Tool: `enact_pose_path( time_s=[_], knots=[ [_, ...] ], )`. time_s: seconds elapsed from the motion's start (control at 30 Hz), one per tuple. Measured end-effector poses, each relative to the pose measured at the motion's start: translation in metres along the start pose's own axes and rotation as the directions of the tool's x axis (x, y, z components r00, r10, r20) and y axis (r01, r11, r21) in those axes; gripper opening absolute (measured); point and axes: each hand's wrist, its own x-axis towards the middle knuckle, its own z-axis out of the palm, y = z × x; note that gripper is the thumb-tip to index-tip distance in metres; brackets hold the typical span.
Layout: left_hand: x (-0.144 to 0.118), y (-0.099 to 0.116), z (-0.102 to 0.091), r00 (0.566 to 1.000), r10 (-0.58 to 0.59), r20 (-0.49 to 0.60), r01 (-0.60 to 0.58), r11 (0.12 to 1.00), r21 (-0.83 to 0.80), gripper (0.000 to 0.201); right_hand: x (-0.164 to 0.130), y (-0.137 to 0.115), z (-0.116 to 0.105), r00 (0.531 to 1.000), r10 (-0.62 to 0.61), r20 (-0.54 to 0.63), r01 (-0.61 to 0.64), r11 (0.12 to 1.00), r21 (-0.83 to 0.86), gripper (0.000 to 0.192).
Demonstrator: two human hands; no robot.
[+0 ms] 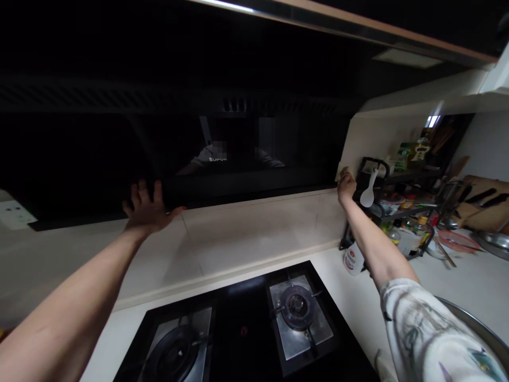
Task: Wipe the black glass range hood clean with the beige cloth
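A glossy black range hood [254, 143] spans the wall in front of me. My left hand [147, 209] lies with fingers spread against its lower front edge, left of the middle. At the hood's right end, my right hand [347, 187] is closed on a crumpled beige cloth [344, 172], held against the side edge. Part of the cloth is hidden by the fingers. Below both arms is a black gas hob [244, 318] with two burners. A white plastic rice spoon [369, 190] hangs just right of my right hand.
A black rack [405, 209] with bottles and jars stands right of the hood. A white spray bottle [353, 259] is beneath my right forearm. Knives on a wooden block [485, 212] and a metal pan [495, 243] are farther right. A socket [16, 214] is at left.
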Motion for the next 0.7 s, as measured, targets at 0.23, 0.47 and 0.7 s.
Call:
enact_pose_path(
  time_s=[0.23, 0.47, 0.7],
  knots=[
    [0.000, 0.000, 0.003, 1.000, 0.000, -0.019, 0.000, 1.000, 0.016, 0.102, -0.071, -0.006, 0.066, 0.983, -0.175, 0.061, 0.186, 0.921, -0.342, 0.046],
    [0.000, 0.000, 0.004, 1.000, -0.001, -0.022, 0.001, 1.000, 0.016, 0.102, -0.185, -0.069, 0.157, 0.695, -0.496, 0.520, 0.687, 0.670, -0.280, 0.055],
    [0.000, 0.000, 0.003, 0.999, 0.005, -0.049, -0.003, 0.999, 0.037, 0.099, -0.173, -0.069, 0.154, 0.494, -0.517, 0.699, 0.850, 0.454, -0.265, 0.054]
  ],
)
